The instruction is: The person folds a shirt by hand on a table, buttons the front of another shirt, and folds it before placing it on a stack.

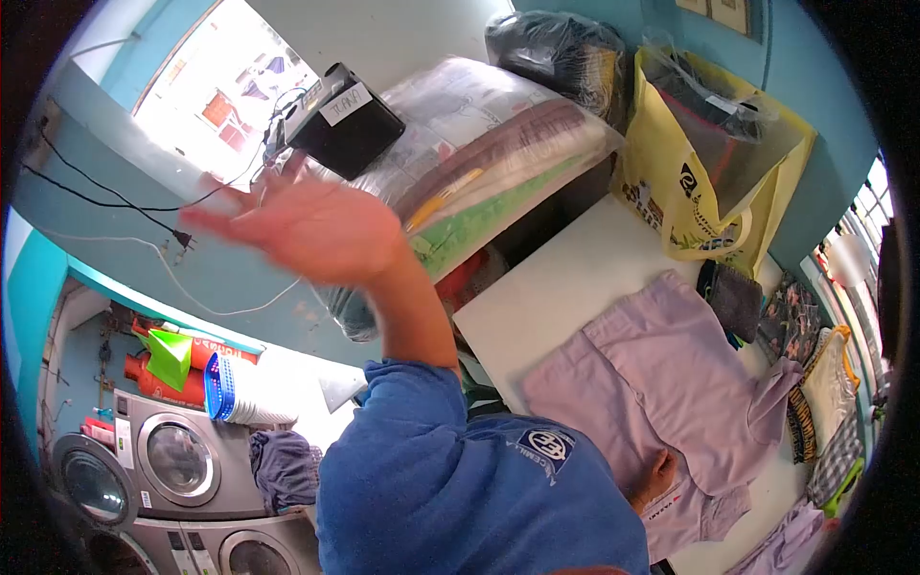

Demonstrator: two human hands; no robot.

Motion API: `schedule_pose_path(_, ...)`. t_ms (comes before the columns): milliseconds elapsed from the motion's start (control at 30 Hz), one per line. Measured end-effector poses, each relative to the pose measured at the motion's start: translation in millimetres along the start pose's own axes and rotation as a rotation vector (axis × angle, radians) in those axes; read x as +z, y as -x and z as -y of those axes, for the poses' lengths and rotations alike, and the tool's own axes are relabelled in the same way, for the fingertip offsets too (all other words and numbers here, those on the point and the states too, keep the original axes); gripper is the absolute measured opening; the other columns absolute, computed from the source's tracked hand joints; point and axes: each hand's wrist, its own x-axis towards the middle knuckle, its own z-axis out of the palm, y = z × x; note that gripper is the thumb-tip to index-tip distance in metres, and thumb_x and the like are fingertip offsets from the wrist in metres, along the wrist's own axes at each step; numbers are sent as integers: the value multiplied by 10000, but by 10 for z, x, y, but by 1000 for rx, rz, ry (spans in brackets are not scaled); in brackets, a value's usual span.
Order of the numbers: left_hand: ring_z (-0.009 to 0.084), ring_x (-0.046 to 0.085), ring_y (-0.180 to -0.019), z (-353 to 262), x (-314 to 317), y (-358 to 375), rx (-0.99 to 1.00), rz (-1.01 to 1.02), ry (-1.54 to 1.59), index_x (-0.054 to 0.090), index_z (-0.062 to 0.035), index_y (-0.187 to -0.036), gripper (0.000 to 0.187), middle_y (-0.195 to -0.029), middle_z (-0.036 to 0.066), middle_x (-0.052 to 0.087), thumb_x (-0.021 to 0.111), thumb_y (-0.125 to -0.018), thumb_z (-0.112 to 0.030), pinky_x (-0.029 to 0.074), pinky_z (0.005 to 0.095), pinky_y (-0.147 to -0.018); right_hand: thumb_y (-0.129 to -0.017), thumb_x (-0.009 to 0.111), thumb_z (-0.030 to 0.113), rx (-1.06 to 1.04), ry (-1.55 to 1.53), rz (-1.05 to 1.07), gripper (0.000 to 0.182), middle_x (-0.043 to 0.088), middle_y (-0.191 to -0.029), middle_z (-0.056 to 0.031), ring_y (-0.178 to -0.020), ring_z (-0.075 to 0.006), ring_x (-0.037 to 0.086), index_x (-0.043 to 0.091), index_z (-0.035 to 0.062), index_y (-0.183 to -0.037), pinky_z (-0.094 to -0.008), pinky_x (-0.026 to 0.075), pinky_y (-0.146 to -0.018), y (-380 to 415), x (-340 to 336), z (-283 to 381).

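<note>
My left hand (307,230) is raised at the upper left, smeared by motion, with its fingers apart and nothing in it. It passes in front of the blue wall, near a black box (359,134) with a paper label. A lilac garment (671,374) with short sleeves lies spread on the white table (537,278). Low on that garment, beside its collar label, is my right hand (659,479), its fingers curled on the cloth.
Plastic-wrapped bedding (498,144) and a yellow bag (695,192) stand beyond the table. Folded clothes (824,393) line its right side. Washing machines (182,460), a blue basket (220,388) and dark cloth (283,470) are at the lower left. Cables hang on the wall.
</note>
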Motion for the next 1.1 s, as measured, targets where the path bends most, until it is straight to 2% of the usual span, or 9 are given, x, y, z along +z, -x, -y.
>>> schedule_pose_path(367,349,162,-1269,432,160,433,-718,643,435,180,-233,-1350,650,-1390,164,145,431,-795,-458,122,612,-961,-867,450,263,-44,-72,49,294,564,-791,-151,-706,-274,522,550,-14,-865,-337,419,-655,-35,-87,11)
schedule_pose_path(433,329,251,-1235,633,151,560,-800,697,785,281,-176,-1313,640,-1333,178,271,455,-787,-496,243,542,-933,-862,457,260,-35,-120,67,290,567,-791,-147,-708,-273,525,554,-12,-865,-338,422,-658,-38,-64,93)
schedule_pose_path(533,200,428,-1114,810,155,1014,-904,1075,-30,397,-86,-1248,553,-1208,106,469,498,-818,-419,350,369,-893,-855,456,208,90,-121,54,242,584,-822,-107,-703,-251,536,561,-4,-903,-309,431,-657,45,-201,478)
schedule_pose_path(600,201,487,-1046,823,256,1430,-936,1132,-57,459,-27,-1177,528,-1153,117,512,622,-755,-300,369,311,-864,-827,519,205,142,-357,15,243,580,-833,-80,-781,-183,534,563,-7,-938,-276,415,-740,-71,-225,373)
schedule_pose_path(633,244,493,-1044,897,267,1480,-994,1161,142,427,-38,-1204,540,-1172,148,488,582,-783,-340,380,342,-862,-836,516,204,234,-459,-6,193,548,-733,-28,-624,-118,510,564,40,-928,-227,404,-531,-85,-135,16)
schedule_pose_path(667,318,485,-1043,971,263,1474,-1115,1037,311,370,-19,-1235,571,-1202,194,444,528,-814,-370,380,391,-867,-833,528,203,546,-701,88,222,563,-824,-55,-704,-124,524,553,25,-963,-236,427,-634,-124,-345,281)
schedule_pose_path(733,388,450,-1061,1104,433,1247,-1266,935,780,334,-23,-1258,578,-1225,211,410,476,-836,-391,354,453,-889,-829,541,239,528,-759,42,196,527,-658,-9,-550,-82,498,551,73,-933,-207,386,-446,-138,-483,263)
schedule_pose_path(1000,381,439,-1075,1039,402,637,-1109,644,533,333,-22,-1259,589,-1230,211,405,478,-831,-400,346,454,-900,-808,562,151,488,-572,-161,155,548,-722,-9,-621,-80,515,564,61,-934,-201,415,-504,-56,-868,85)
schedule_pose_path(1100,378,435,-1081,1045,239,576,-1039,628,389,333,-21,-1260,593,-1231,211,402,479,-830,-403,343,454,-903,-727,593,42,222,-164,-353,288,549,-900,-41,-740,-101,510,550,43,-1012,-220,431,-632,15,-889,-47)
